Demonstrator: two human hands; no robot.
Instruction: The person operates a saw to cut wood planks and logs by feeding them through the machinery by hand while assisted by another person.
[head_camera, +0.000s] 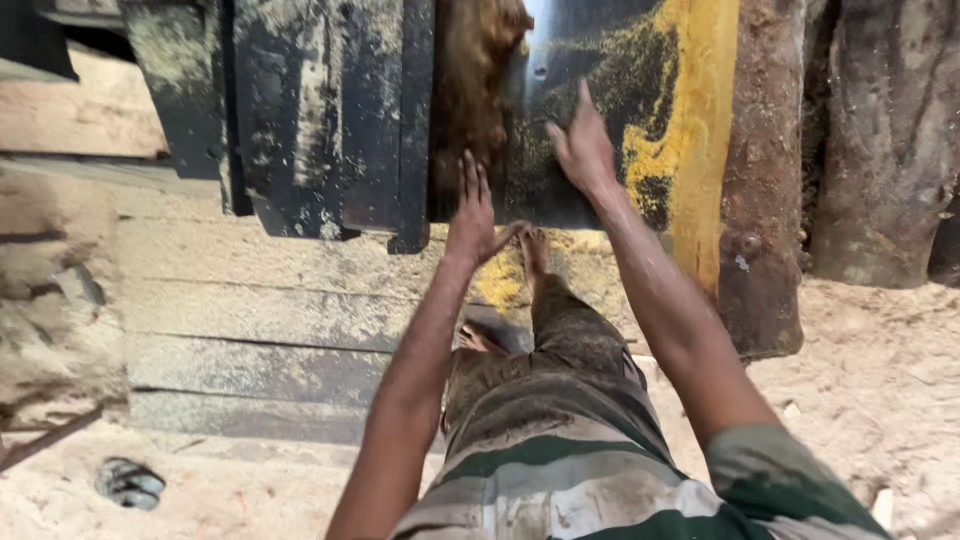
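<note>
Now both hands are spread, holding nothing: the right hand (583, 148) lies flat on the dark metal plate (590, 110), while the left hand (473, 215) touches its lower edge. This plate stands straight ahead, just beyond the planks (270, 300), nearer the right hand.

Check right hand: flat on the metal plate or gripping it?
Flat. The right hand lies open, fingers spread, on the dusty metal plate; nothing gripped.
</note>
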